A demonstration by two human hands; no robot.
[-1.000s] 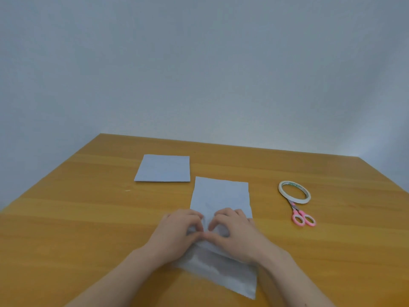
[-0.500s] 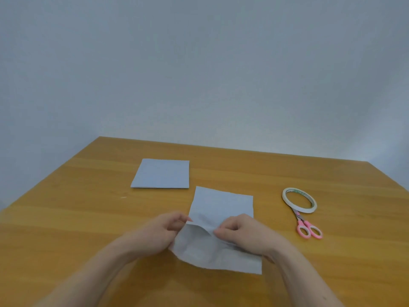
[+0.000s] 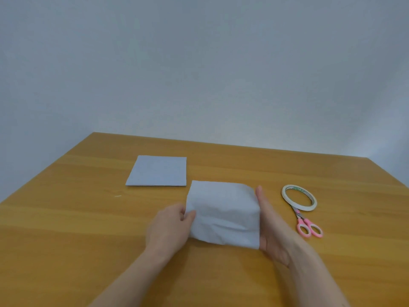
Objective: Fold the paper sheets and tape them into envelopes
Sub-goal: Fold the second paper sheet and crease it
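Observation:
A pale blue paper sheet is held between my hands over the middle of the wooden table, its near part lifted and curving over toward the far edge. My left hand pinches the sheet's left edge with thumb on top. My right hand presses flat against the sheet's right edge, fingers straight and pointing away. A second pale blue folded sheet lies flat farther back on the left. A roll of white tape rests on the right.
Pink-handled scissors lie just in front of the tape roll, blades under it, close to my right hand. A plain grey wall rises behind the table's far edge.
Both hands moved from the sheet's middle out to its side edges. The sheet's near part has risen off the table and rolled over toward the far edge.

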